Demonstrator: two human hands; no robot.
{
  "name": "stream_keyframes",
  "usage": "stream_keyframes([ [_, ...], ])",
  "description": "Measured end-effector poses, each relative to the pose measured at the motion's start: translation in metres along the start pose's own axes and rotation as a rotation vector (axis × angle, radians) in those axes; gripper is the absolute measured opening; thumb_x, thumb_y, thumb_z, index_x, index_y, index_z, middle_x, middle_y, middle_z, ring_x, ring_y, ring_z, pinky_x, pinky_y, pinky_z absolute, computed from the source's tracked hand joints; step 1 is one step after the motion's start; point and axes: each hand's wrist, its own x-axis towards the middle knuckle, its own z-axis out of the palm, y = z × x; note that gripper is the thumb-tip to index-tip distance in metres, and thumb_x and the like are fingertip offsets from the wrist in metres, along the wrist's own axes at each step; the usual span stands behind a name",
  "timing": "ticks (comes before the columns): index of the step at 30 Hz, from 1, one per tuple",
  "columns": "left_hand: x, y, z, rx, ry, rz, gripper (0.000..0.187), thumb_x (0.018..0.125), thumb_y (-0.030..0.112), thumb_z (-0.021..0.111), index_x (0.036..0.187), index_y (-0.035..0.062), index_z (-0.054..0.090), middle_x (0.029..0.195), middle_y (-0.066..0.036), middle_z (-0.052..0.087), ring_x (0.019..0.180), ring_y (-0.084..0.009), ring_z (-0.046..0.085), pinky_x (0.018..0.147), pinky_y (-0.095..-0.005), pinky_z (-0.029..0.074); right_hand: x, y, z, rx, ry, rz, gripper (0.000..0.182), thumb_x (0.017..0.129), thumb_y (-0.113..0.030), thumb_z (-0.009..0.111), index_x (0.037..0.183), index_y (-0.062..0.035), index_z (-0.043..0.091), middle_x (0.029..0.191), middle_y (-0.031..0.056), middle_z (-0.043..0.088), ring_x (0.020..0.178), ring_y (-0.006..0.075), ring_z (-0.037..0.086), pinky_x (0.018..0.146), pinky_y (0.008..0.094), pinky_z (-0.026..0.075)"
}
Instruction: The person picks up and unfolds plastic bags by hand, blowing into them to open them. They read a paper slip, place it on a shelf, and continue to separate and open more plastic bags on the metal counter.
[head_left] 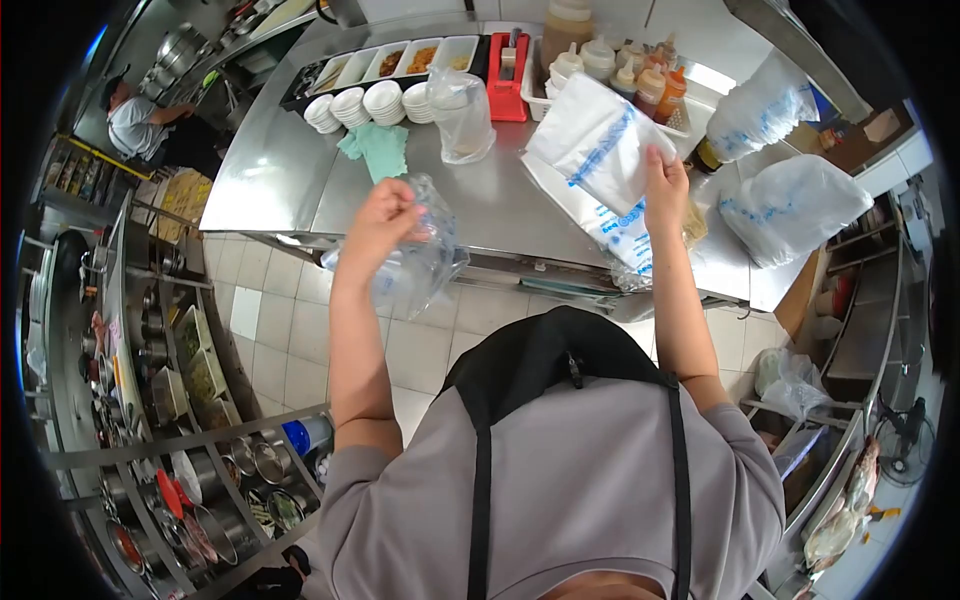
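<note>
My left hand (380, 225) is closed, fingers pinched on a crumpled clear plastic bag (425, 265) that hangs past the front edge of the steel counter (270, 170). In my right hand (666, 185), thumb and fingers grip a flat stack of white plastic bags (600, 150) with blue print. Under that stack lies a blue-printed bag pack (622, 235) at the counter's front edge. A filled translucent bag (462, 115) stands on the counter beyond my left hand, beside a green cloth (378, 148).
Stacked white lids or dishes (383, 102) and a row of food trays (400, 62) line the back. Near them are a red tape dispenser (509, 75) and sauce bottles (650, 85). Bulky bag bundles (795, 205) sit at right. Another person (140, 125) works far left.
</note>
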Motion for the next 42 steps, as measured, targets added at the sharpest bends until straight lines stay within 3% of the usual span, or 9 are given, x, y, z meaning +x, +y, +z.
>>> stream_keyframes([
  [3,0.026,-0.004,0.002,0.572,-0.303,-0.047,0.003,0.081,0.001,0.056,0.080,0.0022,0.054,0.073,-0.003,0.058,0.066,-0.0094,0.058,0.058,-0.0238,0.048,0.003,0.023,-0.019,0.149,-0.093,0.315,0.021,0.084,-0.007,0.055,0.103,-0.0009,0.060,0.078,0.0076,0.065,0.071,0.0158,0.060,0.064,0.0274,0.046],
  [5,0.032,0.013,0.012,0.814,-0.310,-0.129,0.001,0.079,0.000,0.056,0.080,-0.0002,0.056,0.075,-0.006,0.061,0.066,-0.0101,0.059,0.056,-0.0246,0.048,0.000,0.031,-0.029,-0.593,-0.273,0.095,0.022,0.080,-0.007,0.057,0.100,0.0010,0.060,0.079,0.0166,0.065,0.075,0.0265,0.063,0.067,0.0328,0.047],
  [6,0.035,0.023,0.016,1.060,-0.295,-0.217,0.003,0.078,-0.002,0.056,0.080,-0.0025,0.059,0.077,-0.009,0.063,0.067,-0.0109,0.061,0.055,-0.0254,0.048,-0.003,0.022,-0.029,-0.649,-0.265,0.050,0.022,0.078,-0.005,0.055,0.099,-0.0006,0.061,0.082,0.0208,0.064,0.079,0.0343,0.062,0.070,0.0364,0.046],
  [9,0.045,0.032,0.013,1.180,-0.287,-0.276,0.005,0.075,-0.003,0.057,0.077,-0.0052,0.061,0.080,-0.014,0.066,0.067,-0.0124,0.063,0.054,-0.0281,0.048,0.002,-0.003,-0.030,-0.765,-0.242,-0.178,0.023,0.078,-0.003,0.053,0.099,-0.0036,0.062,0.082,0.0179,0.064,0.079,0.0343,0.063,0.072,0.0367,0.046],
  [15,0.036,0.060,0.026,0.721,-0.485,-0.010,0.022,0.074,-0.001,0.061,0.095,-0.0019,0.056,0.075,-0.007,0.059,0.063,-0.0100,0.056,0.058,-0.0256,0.046,0.007,-0.096,-0.013,-0.263,-0.370,-0.468,0.034,0.070,0.016,0.044,0.092,-0.0025,0.062,0.089,0.0103,0.064,0.084,0.0200,0.060,0.078,0.0248,0.045],
  [20,0.036,0.069,0.054,0.768,-0.488,0.039,0.031,0.071,0.001,0.066,0.100,-0.0016,0.053,0.075,-0.004,0.057,0.068,-0.0085,0.053,0.065,-0.0249,0.045,0.011,-0.132,0.013,0.276,-0.421,-0.562,0.034,0.070,0.019,0.042,0.089,-0.0006,0.062,0.091,0.0056,0.064,0.087,0.0135,0.058,0.080,0.0223,0.042],
  [28,0.028,0.085,0.058,0.702,-0.323,0.088,0.014,0.070,0.003,0.058,0.079,-0.0075,0.059,0.071,-0.010,0.061,0.067,-0.0169,0.058,0.065,-0.0301,0.045,0.004,-0.153,0.021,-0.152,-0.482,-0.591,0.035,0.065,0.018,0.045,0.085,-0.0027,0.064,0.082,0.0067,0.064,0.080,0.0173,0.060,0.076,0.0249,0.045],
  [37,0.013,0.104,0.075,0.996,-0.326,0.247,0.044,0.067,0.012,0.062,0.108,-0.0040,0.054,0.066,-0.006,0.053,0.058,-0.0163,0.054,0.061,-0.0282,0.045,0.006,-0.162,0.026,-0.021,-0.421,-0.654,0.036,0.064,0.018,0.046,0.086,-0.0034,0.065,0.081,0.0070,0.063,0.080,0.0191,0.061,0.074,0.0235,0.045],
  [42,0.032,0.091,0.065,0.629,-0.436,0.045,0.039,0.068,0.011,0.060,0.105,-0.0023,0.056,0.066,-0.003,0.053,0.051,-0.0078,0.049,0.049,-0.0223,0.040,0.003,-0.164,0.023,-0.280,-0.610,-0.642,0.036,0.064,0.017,0.048,0.088,-0.0041,0.066,0.078,0.0080,0.059,0.073,0.0236,0.058,0.066,0.0273,0.045],
])
